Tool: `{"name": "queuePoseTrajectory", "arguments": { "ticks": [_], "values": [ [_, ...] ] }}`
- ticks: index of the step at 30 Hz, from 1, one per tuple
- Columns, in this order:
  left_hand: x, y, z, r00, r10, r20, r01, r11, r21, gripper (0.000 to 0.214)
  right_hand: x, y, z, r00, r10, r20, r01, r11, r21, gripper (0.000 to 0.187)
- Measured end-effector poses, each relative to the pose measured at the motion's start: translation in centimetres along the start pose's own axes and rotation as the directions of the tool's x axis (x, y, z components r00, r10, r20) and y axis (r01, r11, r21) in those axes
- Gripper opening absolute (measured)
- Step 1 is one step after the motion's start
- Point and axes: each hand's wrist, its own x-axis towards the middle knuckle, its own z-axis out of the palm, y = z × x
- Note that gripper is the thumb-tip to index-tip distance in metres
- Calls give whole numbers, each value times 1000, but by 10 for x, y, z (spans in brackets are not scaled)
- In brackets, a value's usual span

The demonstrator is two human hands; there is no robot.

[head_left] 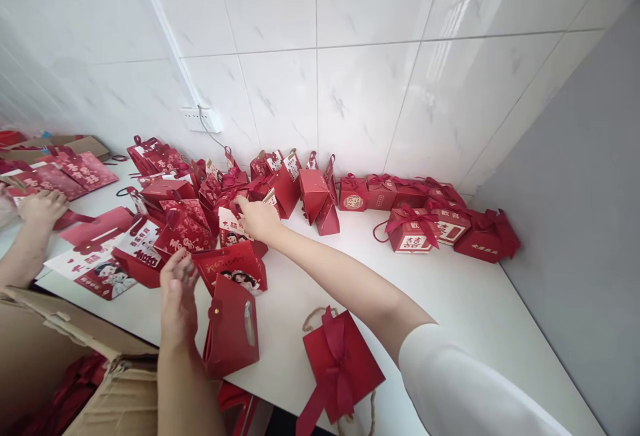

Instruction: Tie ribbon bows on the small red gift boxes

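Note:
My right hand reaches across the table into a cluster of red gift boxes. Its fingers are closed at the top of a red and white gift box; the fingertips are partly hidden. My left hand is raised with its fingers loosely apart, holding nothing, beside a red gift box with a cartoon figure. In front of that one stands a plain dark red gift box with an oval cut-out. A red gift box with a ribbon bow and rope handle lies near the table's front edge.
More ribboned boxes stand by the wall at right, near a grey panel. An open cardboard box holds red items at lower left. Another person's hand is among red bags at far left. A socket is on the tiled wall.

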Motion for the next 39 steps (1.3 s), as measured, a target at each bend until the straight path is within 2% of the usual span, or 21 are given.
{"name": "queuePoseTrajectory", "arguments": {
  "ticks": [3,5,8,10,12,15,17,18,19,21,22,23,26,29,30,32,33,34,39],
  "values": [
    [-5,29,-11,983,77,166,-106,980,169,69,-20,5,-17,999,-32,17,33,999,-10,40],
    [-12,50,-16,954,85,286,-188,915,356,79,-40,12,-31,998,-52,24,52,999,-13,39],
    [-25,68,-18,926,-4,376,-219,807,549,99,-80,27,-57,999,-14,49,14,1000,-5,39],
    [-32,68,-20,911,-79,404,-187,795,577,101,-110,40,-77,994,63,87,-64,998,13,36],
    [-36,63,-23,921,-91,378,-165,789,592,98,-142,53,-99,985,136,108,-137,991,0,34],
    [-35,60,-32,976,-42,215,-124,703,701,100,-184,74,-127,960,273,67,-266,959,-96,29],
    [-31,64,-37,987,-128,98,1,614,790,99,-201,88,-138,927,373,-29,-374,919,-128,29],
    [-29,67,-38,977,-200,73,57,578,814,94,-204,96,-139,908,411,-79,-418,900,-125,29],
    [-26,71,-37,961,-263,81,84,559,825,87,-205,104,-138,886,443,-138,-458,882,-111,28],
    [-20,77,-31,932,-302,200,14,583,813,73,-200,121,-131,823,502,-267,-529,847,-39,28],
    [-17,80,-25,919,-274,284,-64,606,793,69,-195,129,-126,788,528,-316,-550,835,23,30],
    [-14,84,-18,905,-231,358,-145,624,768,66,-191,137,-121,775,541,-326,-543,834,93,33],
    [-5,97,8,884,-129,449,-280,623,731,58,-184,150,-112,827,478,-298,-414,874,253,47],
    [2,117,37,858,-45,511,-349,680,645,55,-192,151,-121,861,412,-300,-328,898,293,55],
    [5,124,48,840,-17,542,-377,701,606,55,-197,149,-127,862,409,-300,-323,899,295,55],
    [15,135,70,775,0,632,-437,723,536,49,-207,147,-140,863,417,-285,-335,894,297,50],
    [21,137,82,741,-6,671,-468,711,524,47,-212,146,-146,862,427,-274,-347,891,293,46],
    [29,138,95,726,-17,687,-494,682,539,45,-217,145,-151,859,437,-266,-362,887,286,42],
    [78,115,161,730,-61,681,-542,556,631,41,-230,146,-163,824,463,-326,-398,883,250,34]
  ]
}}
